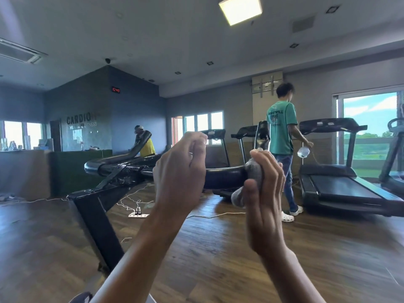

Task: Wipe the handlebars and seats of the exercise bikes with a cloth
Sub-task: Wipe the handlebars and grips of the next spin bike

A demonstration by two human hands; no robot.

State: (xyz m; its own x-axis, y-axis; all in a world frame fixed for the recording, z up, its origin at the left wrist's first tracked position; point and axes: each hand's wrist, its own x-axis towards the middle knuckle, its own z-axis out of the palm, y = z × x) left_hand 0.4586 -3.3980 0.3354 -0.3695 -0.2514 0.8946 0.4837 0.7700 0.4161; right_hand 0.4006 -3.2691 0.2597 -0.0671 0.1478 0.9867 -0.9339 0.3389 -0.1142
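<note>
The black handlebar point(223, 174) of an exercise bike runs across the middle of the view, with one horn rising at the left point(140, 145) and one at the right point(262, 134). My right hand point(264, 193) grips a grey cloth point(251, 171) wrapped round the bar near its right bend. My left hand point(181, 169) is raised in front of the bar's middle with its fingers curled; I see nothing in it. The bike's black stem point(96, 219) slants down to the lower left. The seat is out of view.
Treadmills point(336, 189) stand along the right wall by the windows. A person in a green shirt point(282, 132) walks between them and the bike. Another person in yellow point(146, 145) bends at a counter behind. A power strip point(138, 214) and white cables lie on the wooden floor.
</note>
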